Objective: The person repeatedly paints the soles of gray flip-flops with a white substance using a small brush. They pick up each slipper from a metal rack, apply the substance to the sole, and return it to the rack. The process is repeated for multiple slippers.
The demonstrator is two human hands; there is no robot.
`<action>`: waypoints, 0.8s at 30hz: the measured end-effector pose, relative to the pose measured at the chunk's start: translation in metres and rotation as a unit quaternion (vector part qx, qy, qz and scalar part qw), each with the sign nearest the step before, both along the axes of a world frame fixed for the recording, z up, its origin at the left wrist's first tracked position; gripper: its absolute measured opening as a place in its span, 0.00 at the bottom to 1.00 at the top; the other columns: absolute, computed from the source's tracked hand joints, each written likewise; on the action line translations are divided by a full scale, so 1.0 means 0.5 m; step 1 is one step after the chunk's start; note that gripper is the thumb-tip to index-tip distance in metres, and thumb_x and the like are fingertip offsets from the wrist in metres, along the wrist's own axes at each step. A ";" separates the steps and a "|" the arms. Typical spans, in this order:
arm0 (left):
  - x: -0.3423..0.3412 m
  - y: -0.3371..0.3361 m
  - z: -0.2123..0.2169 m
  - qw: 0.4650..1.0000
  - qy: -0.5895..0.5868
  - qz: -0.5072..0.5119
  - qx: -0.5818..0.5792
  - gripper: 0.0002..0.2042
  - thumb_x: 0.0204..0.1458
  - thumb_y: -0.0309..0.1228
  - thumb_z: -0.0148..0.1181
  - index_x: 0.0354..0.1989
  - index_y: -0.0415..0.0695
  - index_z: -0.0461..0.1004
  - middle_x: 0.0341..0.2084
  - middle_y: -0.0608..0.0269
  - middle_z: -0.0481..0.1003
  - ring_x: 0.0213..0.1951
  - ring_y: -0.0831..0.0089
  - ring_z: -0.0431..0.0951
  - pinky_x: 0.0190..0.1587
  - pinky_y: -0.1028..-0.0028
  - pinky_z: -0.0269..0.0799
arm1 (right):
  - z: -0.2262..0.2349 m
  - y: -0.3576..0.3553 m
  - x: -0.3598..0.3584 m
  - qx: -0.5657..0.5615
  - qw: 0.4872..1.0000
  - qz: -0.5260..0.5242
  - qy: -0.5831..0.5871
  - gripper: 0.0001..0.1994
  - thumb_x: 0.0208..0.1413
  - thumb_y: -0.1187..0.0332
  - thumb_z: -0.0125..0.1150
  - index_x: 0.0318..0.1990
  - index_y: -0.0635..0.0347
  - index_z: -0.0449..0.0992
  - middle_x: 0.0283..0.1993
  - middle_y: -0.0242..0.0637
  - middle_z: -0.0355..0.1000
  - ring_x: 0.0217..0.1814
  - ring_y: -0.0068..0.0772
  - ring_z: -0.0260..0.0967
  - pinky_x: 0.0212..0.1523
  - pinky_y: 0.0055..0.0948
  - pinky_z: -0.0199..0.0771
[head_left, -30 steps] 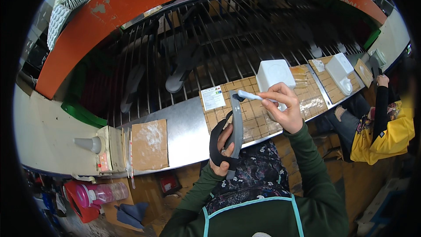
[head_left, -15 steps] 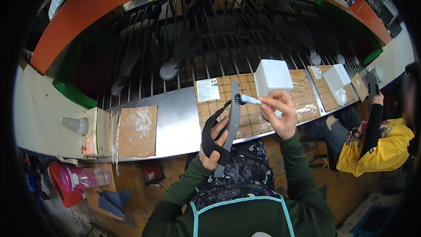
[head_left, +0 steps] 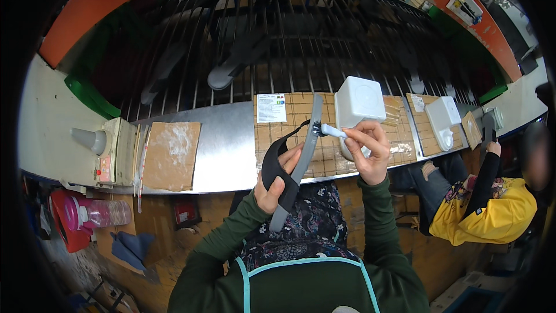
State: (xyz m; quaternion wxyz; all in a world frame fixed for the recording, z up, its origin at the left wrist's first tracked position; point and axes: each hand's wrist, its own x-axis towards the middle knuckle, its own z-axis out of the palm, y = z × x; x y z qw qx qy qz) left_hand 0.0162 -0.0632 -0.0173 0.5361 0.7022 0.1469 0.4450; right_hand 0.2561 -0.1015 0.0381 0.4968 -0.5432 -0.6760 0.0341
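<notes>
My left hand (head_left: pixel 268 195) grips a sandal (head_left: pixel 307 155) with a grey sole and a black strap (head_left: pixel 270 167). The sandal stands on its side, tilted, its upper end leaning away from me. Fingers pass inside the strap, and the thumb presses its outer side near the lower end. In my right hand (head_left: pixel 372 152) a small brush (head_left: pixel 332 131) with a pale handle is pinched between thumb and fingers. Its dark bristles touch the edge of the sole near the upper end. Behind the right hand stands a white plastic container (head_left: pixel 360 101).
Cardboard (head_left: pixel 272 145) covers part of the metal bench. Beyond lies a dark rack of metal bars with several sandals (head_left: pixel 220 77). A whitish-stained cardboard sheet (head_left: pixel 172 156) and a box-shaped device (head_left: pixel 110 156) are at left. A co-worker in yellow (head_left: pixel 492 211) sits at right.
The bristles have shifted slightly down along the sole's edge. The sandal leans a little more to the right at its top. Both hands keep their holds, and the view has shifted slightly.
</notes>
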 end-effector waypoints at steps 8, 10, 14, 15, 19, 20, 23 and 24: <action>0.000 0.006 0.015 0.999 0.007 0.002 -0.033 0.32 0.63 0.50 0.34 0.65 0.34 0.60 0.64 0.42 0.61 0.64 0.54 0.62 0.66 0.63 0.53 | -0.003 -0.001 0.002 -0.016 0.999 -0.006 0.032 0.12 0.46 0.75 0.70 0.40 0.56 0.84 0.35 0.29 0.70 0.27 0.20 0.64 0.41 0.25 0.55; 0.001 0.006 0.015 0.999 0.003 -0.002 -0.044 0.32 0.64 0.50 0.34 0.65 0.34 0.60 0.63 0.42 0.62 0.65 0.55 0.62 0.66 0.63 0.53 | -0.003 -0.002 0.003 -0.020 1.000 -0.003 0.020 0.12 0.46 0.75 0.70 0.40 0.56 0.84 0.35 0.29 0.71 0.27 0.20 0.64 0.41 0.25 0.55; 0.001 0.006 0.014 0.998 -0.004 0.002 -0.067 0.32 0.64 0.49 0.33 0.65 0.34 0.60 0.63 0.42 0.63 0.64 0.55 0.63 0.66 0.64 0.53 | -0.004 -0.005 0.002 -0.032 0.999 0.001 0.007 0.12 0.45 0.74 0.70 0.40 0.55 0.84 0.35 0.29 0.71 0.26 0.20 0.62 0.42 0.25 0.53; 0.000 0.006 0.014 0.998 0.006 0.001 -0.068 0.32 0.64 0.49 0.33 0.65 0.34 0.60 0.63 0.42 0.63 0.64 0.56 0.63 0.66 0.64 0.53 | -0.004 -0.006 0.001 -0.033 0.999 0.001 0.007 0.12 0.45 0.74 0.70 0.40 0.54 0.84 0.35 0.29 0.71 0.26 0.20 0.62 0.42 0.25 0.53; -0.006 0.013 0.013 0.997 0.021 -0.013 -0.071 0.33 0.64 0.49 0.32 0.67 0.31 0.55 0.64 0.46 0.60 0.65 0.61 0.61 0.67 0.67 0.51 | -0.006 -0.009 -0.006 -0.032 0.999 0.000 0.006 0.12 0.45 0.74 0.70 0.40 0.54 0.84 0.35 0.28 0.71 0.26 0.20 0.62 0.42 0.26 0.52; -0.006 0.015 0.013 0.997 0.023 -0.022 -0.074 0.35 0.64 0.50 0.31 0.68 0.30 0.53 0.66 0.47 0.58 0.66 0.63 0.59 0.67 0.68 0.49 | -0.006 -0.010 -0.007 -0.031 1.000 0.000 0.006 0.12 0.45 0.74 0.70 0.40 0.54 0.84 0.35 0.28 0.71 0.26 0.20 0.62 0.42 0.26 0.52; 0.000 0.017 0.011 0.996 0.003 -0.034 -0.087 0.35 0.64 0.49 0.31 0.68 0.29 0.50 0.67 0.47 0.56 0.66 0.63 0.58 0.67 0.68 0.49 | -0.009 -0.012 -0.011 -0.038 0.999 -0.001 0.007 0.12 0.46 0.74 0.69 0.40 0.54 0.84 0.35 0.29 0.71 0.27 0.21 0.62 0.43 0.27 0.52; 0.004 0.015 0.010 0.996 -0.002 -0.014 -0.089 0.34 0.64 0.49 0.30 0.67 0.31 0.53 0.65 0.46 0.59 0.65 0.62 0.60 0.66 0.67 0.51 | -0.010 -0.012 -0.012 -0.039 0.999 0.000 0.008 0.12 0.46 0.74 0.69 0.40 0.54 0.84 0.35 0.29 0.71 0.27 0.21 0.62 0.43 0.27 0.52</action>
